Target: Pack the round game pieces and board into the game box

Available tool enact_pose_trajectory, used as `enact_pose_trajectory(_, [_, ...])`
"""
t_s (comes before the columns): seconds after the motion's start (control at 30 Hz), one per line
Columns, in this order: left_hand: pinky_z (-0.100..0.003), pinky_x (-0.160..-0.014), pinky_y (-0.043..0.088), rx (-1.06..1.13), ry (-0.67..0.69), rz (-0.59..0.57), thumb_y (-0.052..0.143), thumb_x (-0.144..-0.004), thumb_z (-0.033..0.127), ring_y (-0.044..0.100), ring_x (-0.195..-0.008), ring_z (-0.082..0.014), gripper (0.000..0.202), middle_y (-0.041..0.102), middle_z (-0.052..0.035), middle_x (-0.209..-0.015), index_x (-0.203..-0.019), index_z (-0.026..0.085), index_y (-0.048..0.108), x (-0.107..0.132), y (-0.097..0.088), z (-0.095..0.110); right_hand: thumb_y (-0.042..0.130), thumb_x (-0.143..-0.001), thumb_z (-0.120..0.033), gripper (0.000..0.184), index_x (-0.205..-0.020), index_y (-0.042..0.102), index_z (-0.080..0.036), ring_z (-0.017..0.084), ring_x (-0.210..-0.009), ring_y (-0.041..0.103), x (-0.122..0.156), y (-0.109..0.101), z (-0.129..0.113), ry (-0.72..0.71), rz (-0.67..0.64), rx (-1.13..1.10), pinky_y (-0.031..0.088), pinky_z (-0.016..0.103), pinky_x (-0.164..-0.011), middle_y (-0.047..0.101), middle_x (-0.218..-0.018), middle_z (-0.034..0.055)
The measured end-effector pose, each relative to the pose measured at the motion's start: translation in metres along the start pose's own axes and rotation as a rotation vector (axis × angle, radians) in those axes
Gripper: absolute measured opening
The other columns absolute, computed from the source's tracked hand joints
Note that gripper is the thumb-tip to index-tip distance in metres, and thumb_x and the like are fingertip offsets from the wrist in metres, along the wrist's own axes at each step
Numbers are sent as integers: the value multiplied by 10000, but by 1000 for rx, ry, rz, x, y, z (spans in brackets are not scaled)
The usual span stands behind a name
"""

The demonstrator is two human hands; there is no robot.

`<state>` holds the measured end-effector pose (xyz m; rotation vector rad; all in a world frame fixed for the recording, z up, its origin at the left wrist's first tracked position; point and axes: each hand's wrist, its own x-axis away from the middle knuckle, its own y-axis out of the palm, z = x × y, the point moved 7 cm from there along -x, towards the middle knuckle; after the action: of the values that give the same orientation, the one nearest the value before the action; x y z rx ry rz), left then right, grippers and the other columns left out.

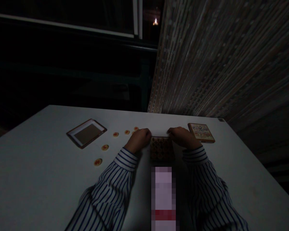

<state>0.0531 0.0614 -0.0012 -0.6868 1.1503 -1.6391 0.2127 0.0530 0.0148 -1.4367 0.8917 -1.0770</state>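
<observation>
A small box (162,138) filled with rows of round Chinese chess pieces (160,149) lies in front of me, its inside in shadow. At the box's far left corner, my left hand (139,140) is closed, thumb and fingers pinching the edge. My right hand (183,138) has its fingers curled together at the far right corner in the same way. Dim light hides the exact fingertip contact. Left of my left hand, several loose chess pieces with red characters (105,147) lie in a curved line, one partly covered by the hand.
A shallow tray-like box part (86,133) with a brown rim rests on the white table (50,179) at the left. To the right lies a flat box lid or case (201,132) with printed lettering. A string curtain (195,57) hangs beyond the table's far right edge.
</observation>
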Motion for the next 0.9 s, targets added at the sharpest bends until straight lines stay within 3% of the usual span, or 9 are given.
enact_pose_trajectory(0.27, [-263,-692,416,5,-25,59,383,-866,276,633,-802,-191,285,696,-97,-848,-843,160,642,6,-24,1,367,-871,-218,323,-1078,611,-173,212,-957,617,1,-10,-5,-59,93,-31,438,296,-792,670,-1045,98])
enact_pose_trajectory(0.43, [-258,-678,421,70,-18,108,394,-856,298,629,-789,-188,272,691,-80,-843,-854,167,632,13,-41,-4,355,-871,-223,351,-1117,597,-162,207,-1003,598,2,-13,-8,-75,144,-53,425,297,-848,658,-1085,97])
enact_pose_trajectory(0.73, [-262,-679,426,118,-95,190,414,-828,339,624,-781,-190,260,691,-44,-813,-818,186,624,31,-74,-35,368,-873,-213,351,-1139,586,-148,191,-1057,565,1,-18,-15,-104,160,-62,394,298,-915,639,-1123,98])
enact_pose_trajectory(0.9, [-262,-686,430,150,-156,244,437,-816,355,618,-768,-182,252,686,-43,-814,-810,180,618,45,-82,-49,372,-872,-201,345,-1129,595,-143,186,-1048,566,2,-23,-26,-144,193,-57,396,300,-913,640,-1124,91])
